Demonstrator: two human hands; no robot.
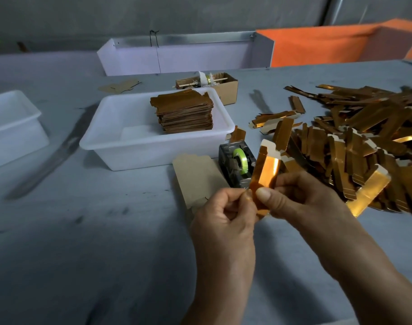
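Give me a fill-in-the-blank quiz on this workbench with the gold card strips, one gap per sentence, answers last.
1. The left hand and right hand pinch ____ shiny gold foil-faced card strip.
2. The tape roll in the dark plastic tape dispenser is ____.
3. The neat stack of folded gold card blanks sits in a ____ rectangular plastic tub.
4. The loose heap of gold card strips lies on the person's ____ side.
Missing words: one; green; white; right.
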